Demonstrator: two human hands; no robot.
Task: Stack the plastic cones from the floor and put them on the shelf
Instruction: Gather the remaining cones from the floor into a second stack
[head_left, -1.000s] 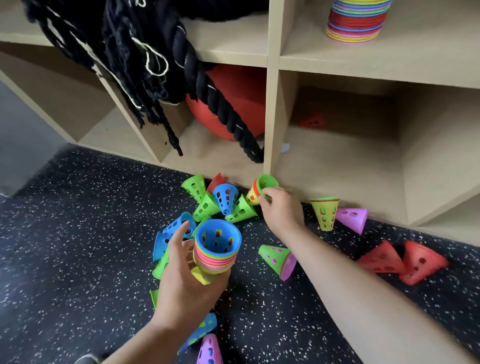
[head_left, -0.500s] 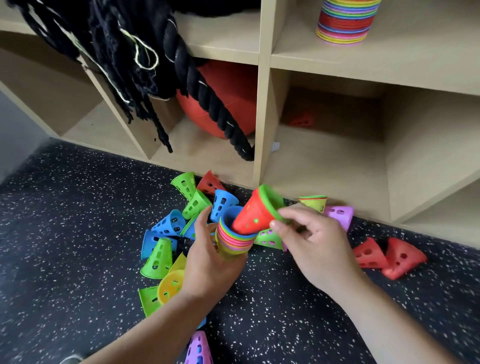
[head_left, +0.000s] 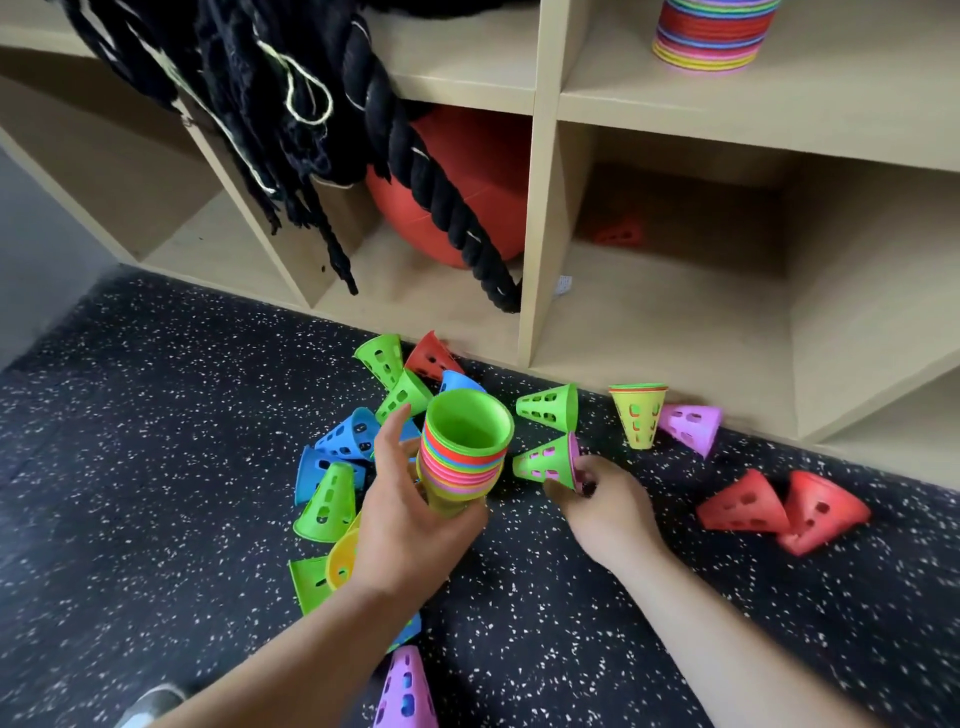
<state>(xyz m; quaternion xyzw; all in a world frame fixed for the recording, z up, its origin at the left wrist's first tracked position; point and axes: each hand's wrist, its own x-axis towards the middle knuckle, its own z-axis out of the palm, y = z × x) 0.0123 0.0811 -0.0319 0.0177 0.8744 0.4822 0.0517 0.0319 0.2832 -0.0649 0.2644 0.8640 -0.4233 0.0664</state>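
Head view: I record the cone stack (head_left: 464, 452), green uppermost, gripped by the left hand (head_left: 410, 525) above the floor (head_left: 156, 467). The right hand (head_left: 605, 506) pinches a green cone (head_left: 545, 460) just right of it. Loose cones (head_left: 743, 506) lie scattered before the far shelf (head_left: 675, 322).

One wide-angle view looks from the person's head forward and steeply down, close over the floor (head_left: 156, 467), with the shelf (head_left: 540, 208) filling the upper frame, near ahead.

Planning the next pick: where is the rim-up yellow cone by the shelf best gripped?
Probably pinch the wide rim of the yellow cone from above: it stands on its narrow end, mouth open upward, and a pink cone lies close on its right.
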